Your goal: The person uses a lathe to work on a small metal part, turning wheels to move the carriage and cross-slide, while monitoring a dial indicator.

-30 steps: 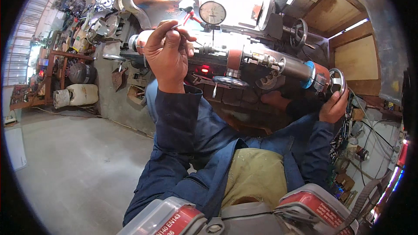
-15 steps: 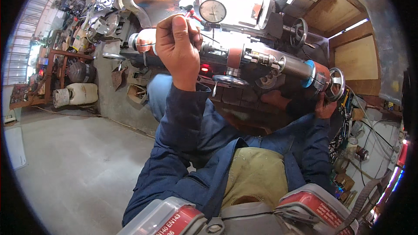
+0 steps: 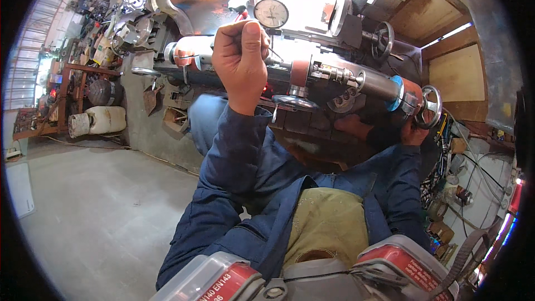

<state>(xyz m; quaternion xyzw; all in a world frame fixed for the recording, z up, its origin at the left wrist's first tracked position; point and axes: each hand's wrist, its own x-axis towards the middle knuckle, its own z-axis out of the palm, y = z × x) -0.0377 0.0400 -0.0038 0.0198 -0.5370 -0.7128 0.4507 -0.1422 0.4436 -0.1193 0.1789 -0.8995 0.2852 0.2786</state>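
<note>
Here we are, up on the wearer's head, a single fisheye peering steeply down and forward! The respirator [image 3: 317, 280] looms closest along the bottom, the shirt [image 3: 326, 220] just beyond; the machine [image 3: 379, 86] stretches farther off across the top, the floor [image 3: 111, 206] spreading lower left.

Bold characters, partly cut off, stand on the red label [image 3: 241, 272] of the clear-capped filter [image 3: 192, 273] at lower left; several slanting lines of small pale print run across the other red label [image 3: 393, 255], on the matching filter [image 3: 404, 241] at lower right; the round, white-faced dial gauge [image 3: 271, 13] bears markings too small to read.
</note>
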